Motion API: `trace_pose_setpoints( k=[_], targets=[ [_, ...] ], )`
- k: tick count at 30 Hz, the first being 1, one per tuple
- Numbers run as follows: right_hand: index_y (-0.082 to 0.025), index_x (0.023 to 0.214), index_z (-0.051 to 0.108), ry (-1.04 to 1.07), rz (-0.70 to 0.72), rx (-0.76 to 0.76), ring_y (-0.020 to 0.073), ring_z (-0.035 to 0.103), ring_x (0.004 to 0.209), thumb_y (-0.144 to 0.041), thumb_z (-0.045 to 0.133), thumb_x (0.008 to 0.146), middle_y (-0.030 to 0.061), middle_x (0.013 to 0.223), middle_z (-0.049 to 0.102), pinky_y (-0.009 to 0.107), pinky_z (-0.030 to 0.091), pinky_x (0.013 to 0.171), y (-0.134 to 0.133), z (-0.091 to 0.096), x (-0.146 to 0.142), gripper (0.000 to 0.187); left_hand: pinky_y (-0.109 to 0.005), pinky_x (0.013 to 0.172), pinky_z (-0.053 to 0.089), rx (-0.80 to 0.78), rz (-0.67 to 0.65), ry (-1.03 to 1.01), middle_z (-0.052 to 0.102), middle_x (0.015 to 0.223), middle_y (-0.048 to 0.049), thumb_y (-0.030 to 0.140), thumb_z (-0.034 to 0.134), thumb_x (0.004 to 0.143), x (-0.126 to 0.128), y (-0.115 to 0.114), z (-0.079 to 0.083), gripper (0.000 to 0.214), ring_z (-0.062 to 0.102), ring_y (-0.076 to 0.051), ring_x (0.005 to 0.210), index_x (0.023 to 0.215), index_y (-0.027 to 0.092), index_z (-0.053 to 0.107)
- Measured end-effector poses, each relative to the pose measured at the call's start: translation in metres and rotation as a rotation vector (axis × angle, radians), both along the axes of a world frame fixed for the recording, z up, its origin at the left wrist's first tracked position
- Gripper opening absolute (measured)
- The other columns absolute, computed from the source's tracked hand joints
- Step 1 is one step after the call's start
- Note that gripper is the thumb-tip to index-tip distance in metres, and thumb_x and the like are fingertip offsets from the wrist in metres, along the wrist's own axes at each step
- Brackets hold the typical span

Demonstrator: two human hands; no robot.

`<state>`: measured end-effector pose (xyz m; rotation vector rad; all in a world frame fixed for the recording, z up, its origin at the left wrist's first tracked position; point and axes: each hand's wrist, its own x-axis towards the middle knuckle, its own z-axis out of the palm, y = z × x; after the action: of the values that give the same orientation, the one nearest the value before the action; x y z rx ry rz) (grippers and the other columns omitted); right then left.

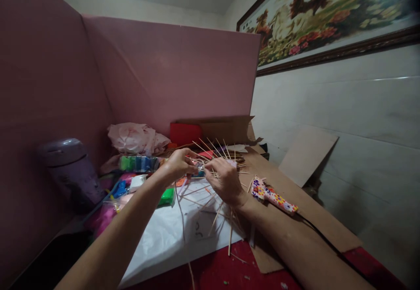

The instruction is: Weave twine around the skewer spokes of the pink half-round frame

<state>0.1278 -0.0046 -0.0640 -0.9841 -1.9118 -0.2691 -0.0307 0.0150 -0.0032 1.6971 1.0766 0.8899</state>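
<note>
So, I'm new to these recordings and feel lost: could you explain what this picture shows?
There is no machine here, just a person working bare-handed. The one picture comes from a camera on their head, looking forward and down. The left hand and right hand nearly meet among thin, spread-out sticks; exactly what they hold is too small to tell. A string runs from near the left hand toward the bottom edge. Below lies a white sheet, with colourful packets toward the left and a purple bottle farther left. On the right, a flower-patterned, corded tool, perhaps a glue gun, rests on brown cardboard.
</note>
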Motion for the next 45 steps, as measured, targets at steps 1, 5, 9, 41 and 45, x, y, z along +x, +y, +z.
trace_pose_setpoints(
  k=[1, 5, 9, 41, 45],
  targets=[
    [-0.016, 0.081, 0.058, 0.015, 0.005, 0.006, 0.0183, 0.053, 0.08, -0.019, 0.049, 0.082, 0.006, 0.08, 0.061, 0.031, 0.04, 0.073, 0.0, 0.0, 0.0, 0.01, -0.018, 0.036, 0.027, 0.034, -0.004, 0.043, 0.053, 0.044, 0.0035, 0.01, 0.069, 0.055, -0.001, 0.002, -0.002, 0.021, 0.043, -0.006, 0.034, 0.074, 0.01, 0.06],
    [-0.016, 0.082, 0.059, 0.017, 0.05, 0.031, 0.0183, 0.053, 0.081, -0.017, 0.049, 0.081, 0.0066, 0.082, 0.062, 0.031, 0.041, 0.074, 0.0, -0.003, -0.001, 0.01, -0.02, 0.04, 0.022, 0.173, -0.124, 0.247, 0.043, 0.042, 0.005, 0.024, 0.06, 0.065, 0.0, 0.006, -0.005, 0.018, 0.033, -0.004, 0.04, 0.054, 0.011, 0.056],
    [-0.015, 0.085, 0.06, -0.056, 0.07, 0.053, 0.0189, 0.053, 0.084, -0.016, 0.049, 0.08, 0.0078, 0.084, 0.062, 0.031, 0.042, 0.076, 0.001, -0.005, 0.001, 0.012, -0.021, 0.041, 0.019, 0.263, -0.155, 0.374, 0.035, 0.042, 0.0058, 0.026, 0.054, 0.068, 0.001, 0.004, -0.005, 0.024, 0.028, -0.005, 0.042, 0.049, 0.012, 0.053],
    [-0.012, 0.079, 0.068, -0.119, 0.947, -1.461, 0.007, 0.057, 0.048, -0.03, 0.067, 0.069, -0.0007, 0.058, 0.064, 0.013, 0.038, 0.038, -0.035, 0.044, 0.027, 0.02, -0.021, 0.039, 0.018, 0.107, -0.048, 0.42, 0.038, 0.043, 0.0049, 0.041, 0.059, 0.067, -0.027, -0.002, 0.022, 0.032, 0.028, -0.005, 0.04, 0.051, 0.014, 0.053],
    [-0.014, 0.071, 0.06, 0.496, 0.404, -1.028, 0.0069, 0.053, 0.039, -0.034, 0.057, 0.077, -0.0012, 0.054, 0.06, 0.016, 0.038, 0.034, 0.001, 0.035, 0.05, 0.021, -0.022, 0.04, 0.02, 0.191, 0.067, 0.557, 0.038, 0.041, 0.0046, 0.038, 0.056, 0.065, -0.032, 0.007, 0.017, 0.03, 0.031, -0.006, 0.039, 0.048, 0.016, 0.047]
  ],
)
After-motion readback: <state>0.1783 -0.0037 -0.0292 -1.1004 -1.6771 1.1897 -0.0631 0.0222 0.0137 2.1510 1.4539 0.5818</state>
